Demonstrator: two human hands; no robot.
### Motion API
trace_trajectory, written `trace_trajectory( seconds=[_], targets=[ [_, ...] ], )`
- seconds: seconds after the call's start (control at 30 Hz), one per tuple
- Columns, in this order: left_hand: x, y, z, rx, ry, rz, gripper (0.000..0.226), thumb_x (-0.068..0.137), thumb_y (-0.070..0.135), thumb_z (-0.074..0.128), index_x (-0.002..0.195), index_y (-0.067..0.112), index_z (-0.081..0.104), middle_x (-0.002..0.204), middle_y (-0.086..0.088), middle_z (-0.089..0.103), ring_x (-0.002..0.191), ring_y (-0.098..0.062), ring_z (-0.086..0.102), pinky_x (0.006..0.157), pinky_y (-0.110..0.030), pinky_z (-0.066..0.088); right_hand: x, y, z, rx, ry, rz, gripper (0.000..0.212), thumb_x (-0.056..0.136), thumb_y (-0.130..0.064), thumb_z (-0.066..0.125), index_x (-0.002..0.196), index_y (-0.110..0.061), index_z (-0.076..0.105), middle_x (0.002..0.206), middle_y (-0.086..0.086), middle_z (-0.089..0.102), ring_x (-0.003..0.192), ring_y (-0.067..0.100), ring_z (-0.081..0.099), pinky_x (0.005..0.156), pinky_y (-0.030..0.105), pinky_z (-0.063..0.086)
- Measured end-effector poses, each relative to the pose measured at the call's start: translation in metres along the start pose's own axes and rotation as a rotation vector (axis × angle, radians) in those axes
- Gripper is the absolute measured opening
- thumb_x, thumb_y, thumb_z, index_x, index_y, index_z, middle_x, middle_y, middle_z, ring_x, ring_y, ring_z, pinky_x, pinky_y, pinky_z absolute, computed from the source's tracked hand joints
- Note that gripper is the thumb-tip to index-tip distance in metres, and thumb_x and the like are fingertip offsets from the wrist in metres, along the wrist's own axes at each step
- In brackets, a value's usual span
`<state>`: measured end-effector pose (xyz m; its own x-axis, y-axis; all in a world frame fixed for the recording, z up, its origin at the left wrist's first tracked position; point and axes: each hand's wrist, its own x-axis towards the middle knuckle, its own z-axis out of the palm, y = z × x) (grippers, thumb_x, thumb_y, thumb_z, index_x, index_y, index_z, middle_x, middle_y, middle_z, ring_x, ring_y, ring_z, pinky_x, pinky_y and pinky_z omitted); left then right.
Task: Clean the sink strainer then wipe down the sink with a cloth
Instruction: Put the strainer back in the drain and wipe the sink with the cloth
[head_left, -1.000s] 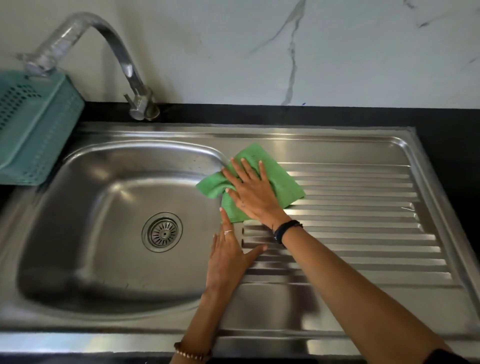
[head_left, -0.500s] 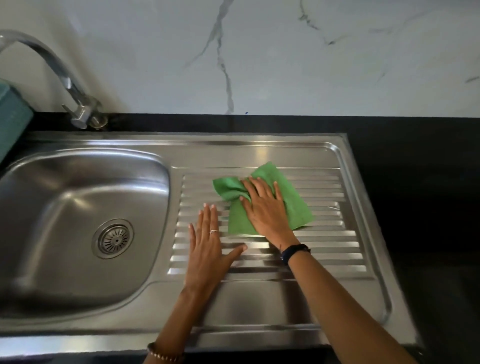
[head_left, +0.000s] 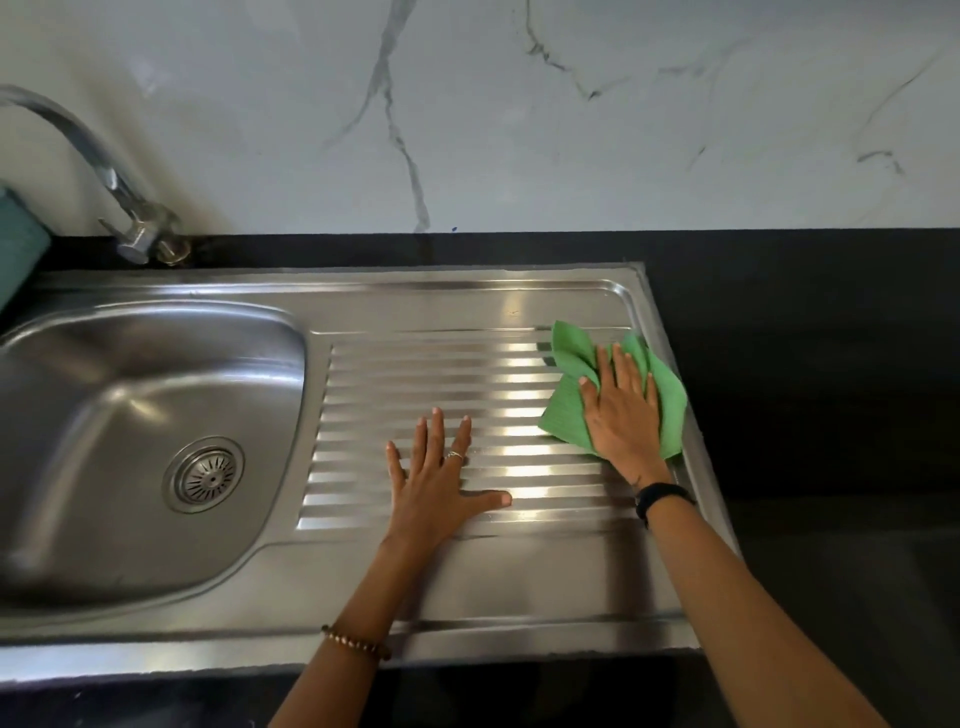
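A steel sink (head_left: 130, 415) with a ribbed drainboard (head_left: 441, 374) fills the counter. The round metal strainer (head_left: 205, 475) sits in the basin's drain at the left. My right hand (head_left: 621, 410) presses flat on a green cloth (head_left: 670, 400) at the drainboard's far right edge, with the cloth bunched above the fingers. My left hand (head_left: 436, 478) lies flat on the ribs in the middle of the drainboard, fingers spread and holding nothing.
A curved tap (head_left: 119, 208) rises at the back left. A teal basket's corner (head_left: 18, 244) shows at the left edge. Black countertop (head_left: 805, 389) surrounds the sink on the right and behind, below a white marbled wall.
My right hand has slid the green cloth rightward across the drainboard, from beside the basin to the right edge. My left hand shifted right onto the ribs. The view panned right.
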<state>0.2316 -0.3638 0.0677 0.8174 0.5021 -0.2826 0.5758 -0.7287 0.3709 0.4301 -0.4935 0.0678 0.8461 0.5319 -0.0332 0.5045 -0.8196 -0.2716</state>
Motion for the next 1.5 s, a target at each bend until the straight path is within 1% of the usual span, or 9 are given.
trace_trajectory(
  seconds=[0.17, 0.4, 0.53, 0.7, 0.9, 1.0, 1.2, 1.33, 1.5],
  targets=[
    [-0.001, 0.001, 0.0, 0.015, 0.006, -0.007, 0.105, 0.068, 0.077, 0.046, 0.145, 0.032, -0.01, 0.156, -0.005, -0.02, 0.144, -0.023, -0.017, 0.112, -0.054, -0.012, -0.042, 0.007, 0.008, -0.019, 0.045, 0.048, 0.054, 0.1, -0.037, 0.025, 0.149, -0.016, 0.016, 0.158, 0.008, 0.016, 0.146, 0.021, 0.012, 0.119, 0.041, 0.005],
    [-0.005, -0.025, -0.009, -0.065, 0.053, 0.043, 0.101, 0.078, 0.066, 0.048, 0.143, 0.025, -0.017, 0.146, -0.001, -0.032, 0.137, -0.019, -0.028, 0.109, -0.046, -0.021, -0.024, -0.008, 0.005, -0.02, 0.074, 0.113, 0.053, 0.1, -0.035, 0.027, 0.148, -0.012, 0.022, 0.156, 0.011, 0.021, 0.144, 0.025, 0.017, 0.118, 0.045, 0.008],
    [-0.022, -0.068, -0.025, -0.044, 0.131, -0.078, 0.107, 0.074, 0.068, 0.05, 0.136, 0.025, -0.025, 0.148, -0.004, -0.032, 0.135, -0.02, -0.031, 0.108, -0.047, -0.021, -0.022, -0.04, 0.011, -0.045, 0.076, 0.161, 0.055, 0.099, -0.037, 0.026, 0.146, -0.008, 0.024, 0.154, 0.015, 0.024, 0.143, 0.029, 0.018, 0.117, 0.052, 0.005],
    [-0.038, -0.111, -0.042, -0.071, 0.124, -0.25, 0.114, 0.065, 0.076, 0.045, 0.143, 0.021, -0.018, 0.155, -0.009, -0.019, 0.137, -0.018, -0.026, 0.11, -0.055, -0.017, -0.022, -0.116, 0.036, -0.019, 0.009, -0.006, 0.056, 0.099, -0.04, 0.024, 0.144, -0.008, 0.027, 0.152, 0.012, 0.028, 0.143, 0.027, 0.017, 0.118, 0.05, 0.002],
    [-0.047, -0.133, -0.046, -0.198, 0.123, -0.302, 0.099, 0.071, 0.07, 0.052, 0.148, 0.029, 0.004, 0.158, 0.01, 0.006, 0.144, -0.005, 0.008, 0.105, -0.059, -0.022, -0.029, -0.194, 0.06, -0.024, 0.036, -0.149, 0.05, 0.097, -0.04, 0.028, 0.134, -0.009, 0.039, 0.137, 0.01, 0.044, 0.134, 0.028, 0.033, 0.117, 0.052, 0.011],
    [-0.047, -0.133, -0.045, -0.201, 0.104, -0.316, 0.103, 0.072, 0.069, 0.052, 0.147, 0.026, -0.004, 0.158, 0.009, 0.008, 0.143, -0.006, 0.014, 0.106, -0.061, -0.019, -0.033, -0.246, 0.075, 0.018, -0.037, -0.289, 0.052, 0.097, -0.039, 0.028, 0.138, -0.008, 0.036, 0.146, 0.013, 0.038, 0.139, 0.027, 0.027, 0.118, 0.051, 0.005],
    [-0.061, -0.13, -0.036, -0.201, 0.223, -0.38, 0.113, 0.074, 0.068, 0.049, 0.125, 0.025, -0.041, 0.144, -0.002, 0.045, 0.136, -0.011, 0.035, 0.102, -0.051, -0.028, -0.036, -0.284, 0.088, -0.042, -0.116, -0.495, 0.057, 0.098, -0.038, 0.025, 0.148, -0.012, 0.016, 0.158, 0.007, 0.014, 0.147, 0.022, 0.006, 0.116, 0.048, -0.009],
    [-0.067, -0.127, -0.036, -0.185, 0.253, -0.387, 0.11, 0.071, 0.075, 0.039, 0.132, 0.022, -0.037, 0.15, -0.005, 0.035, 0.139, -0.014, 0.031, 0.101, -0.053, -0.027, -0.04, -0.274, 0.085, -0.036, -0.15, -0.62, 0.055, 0.099, -0.039, 0.023, 0.148, -0.015, 0.018, 0.159, 0.003, 0.012, 0.147, 0.018, 0.006, 0.115, 0.043, -0.013],
    [-0.069, -0.115, -0.039, -0.135, 0.314, -0.364, 0.105, 0.078, 0.064, 0.048, 0.134, 0.023, -0.032, 0.158, -0.004, -0.005, 0.145, -0.014, 0.001, 0.103, -0.056, -0.024, -0.051, -0.24, 0.076, 0.02, -0.127, -0.599, 0.052, 0.099, -0.039, 0.027, 0.147, -0.018, 0.024, 0.156, 0.0, 0.024, 0.144, 0.014, 0.018, 0.118, 0.042, -0.004]
  ],
)
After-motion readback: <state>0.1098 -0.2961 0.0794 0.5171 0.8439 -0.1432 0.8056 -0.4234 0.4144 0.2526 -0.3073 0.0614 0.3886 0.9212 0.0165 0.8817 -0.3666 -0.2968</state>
